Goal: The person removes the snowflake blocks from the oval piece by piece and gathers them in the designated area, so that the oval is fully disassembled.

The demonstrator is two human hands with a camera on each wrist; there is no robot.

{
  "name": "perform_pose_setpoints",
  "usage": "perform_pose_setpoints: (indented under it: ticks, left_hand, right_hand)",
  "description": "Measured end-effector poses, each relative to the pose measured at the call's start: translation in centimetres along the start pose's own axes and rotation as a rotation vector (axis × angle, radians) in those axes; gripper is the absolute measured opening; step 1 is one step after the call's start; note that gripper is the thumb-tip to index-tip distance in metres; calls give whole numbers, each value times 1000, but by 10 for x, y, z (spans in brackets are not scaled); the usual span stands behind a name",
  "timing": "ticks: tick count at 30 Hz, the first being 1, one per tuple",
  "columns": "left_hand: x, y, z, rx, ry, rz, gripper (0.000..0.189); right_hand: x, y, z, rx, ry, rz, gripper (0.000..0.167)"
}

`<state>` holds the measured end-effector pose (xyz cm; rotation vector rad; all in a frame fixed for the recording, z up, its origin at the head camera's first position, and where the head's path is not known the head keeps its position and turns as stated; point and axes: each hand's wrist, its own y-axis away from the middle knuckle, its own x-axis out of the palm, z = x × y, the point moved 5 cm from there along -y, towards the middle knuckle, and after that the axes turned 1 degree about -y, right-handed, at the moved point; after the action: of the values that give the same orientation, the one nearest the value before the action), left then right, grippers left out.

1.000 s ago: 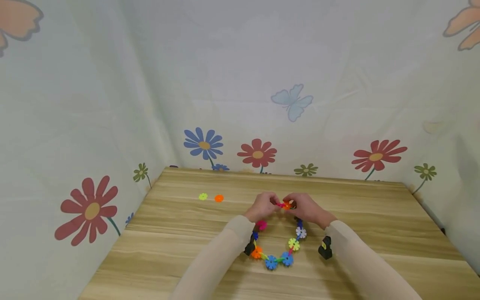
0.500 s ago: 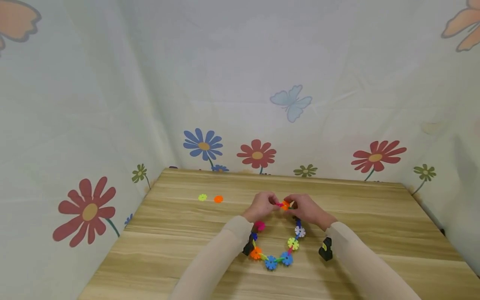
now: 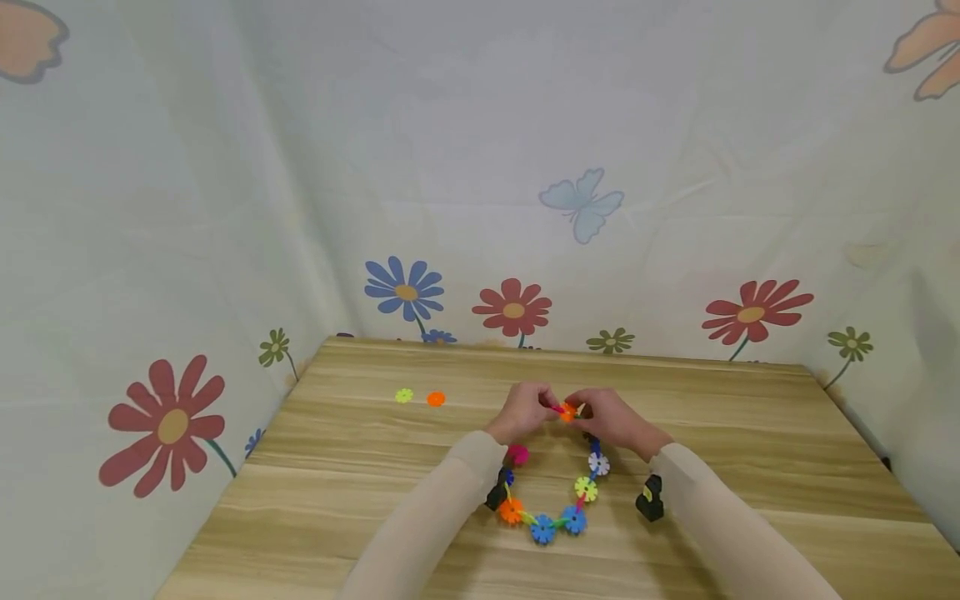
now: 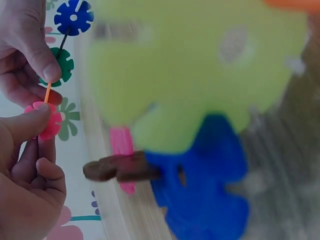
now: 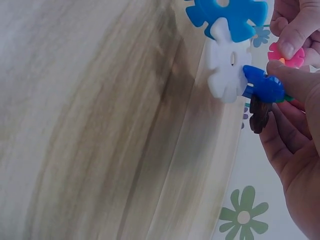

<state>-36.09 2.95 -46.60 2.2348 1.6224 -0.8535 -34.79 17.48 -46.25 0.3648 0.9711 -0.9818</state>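
My left hand (image 3: 520,412) pinches a pink snowflake disc (image 4: 54,125) between thumb and fingers. Opposite it, my right hand (image 3: 611,417) pinches a green snowflake disc (image 4: 65,65) with an orange disc (image 3: 567,412) joined to it. In the left wrist view that orange piece stands edge-on and meets the pink one. Below both hands hangs a curved chain of interlocked snowflake discs, including a blue disc (image 3: 543,529), a yellow disc (image 3: 586,489) and a white disc (image 3: 598,464). My left wrist and its camera hide part of the chain's left side.
A loose yellow disc (image 3: 404,395) and a loose orange disc (image 3: 436,399) lie on the wooden table (image 3: 337,467), left of my hands. Behind the table hangs a pale curtain (image 3: 450,125) printed with flowers and butterflies.
The orange disc between my hands has turned slightly and shifted a little left. Both hands stay nearly in place, and the chain has barely moved.
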Motion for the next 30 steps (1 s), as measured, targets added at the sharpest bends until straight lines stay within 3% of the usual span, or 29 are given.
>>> perform_pose_setpoints:
  ticks: [11, 20, 26, 30]
  left_hand:
    - [-8, 6, 3, 61, -29, 67, 13]
    - [-38, 17, 17, -54, 29, 95, 13]
    - [-59, 24, 39, -121, 71, 78, 10]
    - [-75, 30, 58, -125, 81, 40, 17]
  right_hand:
    - [-1, 5, -9, 50, 14, -8, 32]
    - [-1, 8, -12, 64, 47, 2, 32]
    - [-1, 10, -14, 56, 29, 8, 34]
    - [0, 10, -14, 69, 3, 17, 35]
